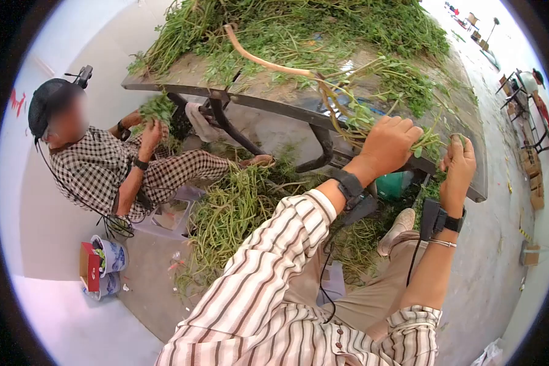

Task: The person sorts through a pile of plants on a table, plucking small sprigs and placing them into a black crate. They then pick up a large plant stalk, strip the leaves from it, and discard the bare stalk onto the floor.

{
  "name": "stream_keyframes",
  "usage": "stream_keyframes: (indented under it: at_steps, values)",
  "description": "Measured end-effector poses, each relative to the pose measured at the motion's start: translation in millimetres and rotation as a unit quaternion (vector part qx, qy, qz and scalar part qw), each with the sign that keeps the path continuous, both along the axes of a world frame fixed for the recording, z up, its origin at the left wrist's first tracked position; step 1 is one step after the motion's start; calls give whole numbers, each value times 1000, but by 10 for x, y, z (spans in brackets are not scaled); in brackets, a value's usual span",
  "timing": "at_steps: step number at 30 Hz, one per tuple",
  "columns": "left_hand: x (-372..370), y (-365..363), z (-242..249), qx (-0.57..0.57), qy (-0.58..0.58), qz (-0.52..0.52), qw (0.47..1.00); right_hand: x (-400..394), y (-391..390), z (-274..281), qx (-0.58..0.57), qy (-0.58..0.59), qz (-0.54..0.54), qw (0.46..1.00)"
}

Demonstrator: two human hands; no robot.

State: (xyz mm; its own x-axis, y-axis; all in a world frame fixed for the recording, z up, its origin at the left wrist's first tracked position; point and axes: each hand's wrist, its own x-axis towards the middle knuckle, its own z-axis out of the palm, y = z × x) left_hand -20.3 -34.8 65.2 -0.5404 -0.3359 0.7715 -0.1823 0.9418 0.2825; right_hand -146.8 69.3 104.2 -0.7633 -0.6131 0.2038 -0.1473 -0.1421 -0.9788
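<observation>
My left hand [391, 144] is closed around the green stems of a leafy plant [341, 119] at the table's near edge. A long, bare, pale-brown stem or root [268, 63] curves from this plant up and left over the table. Just to the right, my right hand [459, 160] has its fingers pinched together, with a small bit of green leaf showing at the tips. Leaves [430, 143] stick out between the two hands. My fingers partly hide what each hand grips.
A large heap of green plants [323, 24] covers the table [274, 105]. Cut stems [238, 207] pile up on the floor below, near a green container [391, 185]. At left sits a co-worker [91, 165] holding greens [157, 110]. Patterned buckets [111, 256] stand behind.
</observation>
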Motion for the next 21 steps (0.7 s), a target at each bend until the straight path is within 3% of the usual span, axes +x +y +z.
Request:
stream_keyframes:
  at_steps: [21]
  values:
    - [-5, 9, -38, 40, 13, -17, 999, -36, -15, -71, 3, -11, 11, 1000]
